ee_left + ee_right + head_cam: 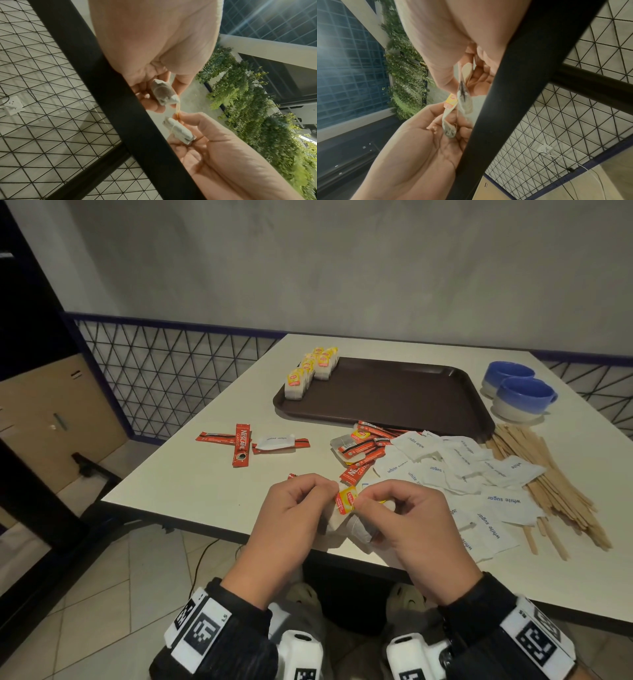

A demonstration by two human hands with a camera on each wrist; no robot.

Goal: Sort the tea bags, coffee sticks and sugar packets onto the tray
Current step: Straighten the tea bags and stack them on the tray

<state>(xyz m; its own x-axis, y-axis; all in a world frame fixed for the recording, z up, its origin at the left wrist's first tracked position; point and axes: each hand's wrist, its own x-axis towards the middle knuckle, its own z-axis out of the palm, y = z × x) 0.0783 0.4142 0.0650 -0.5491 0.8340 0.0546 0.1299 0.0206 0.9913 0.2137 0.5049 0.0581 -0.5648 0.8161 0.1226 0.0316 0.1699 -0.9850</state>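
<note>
Left hand (291,510) and right hand (407,515) each pinch a tea bag (346,499) at the table's six o'clock edge. More tea bags stand at ten o'clock on the tray (404,395).

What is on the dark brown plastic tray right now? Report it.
Mostly bare: only yellow-tagged tea bags stand in rows at the far-left corner of the brown tray.

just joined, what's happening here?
A person is sorting drink supplies onto a brown tray. Both hands are up at the near table edge: the left hand and right hand each hold a tea bag, pinching at a yellow-red tag between them, apparently separating two bags. A group of tea bags already stands in the tray's far-left corner. Coffee sticks and white sugar packets lie loose on the table, off the tray.
</note>
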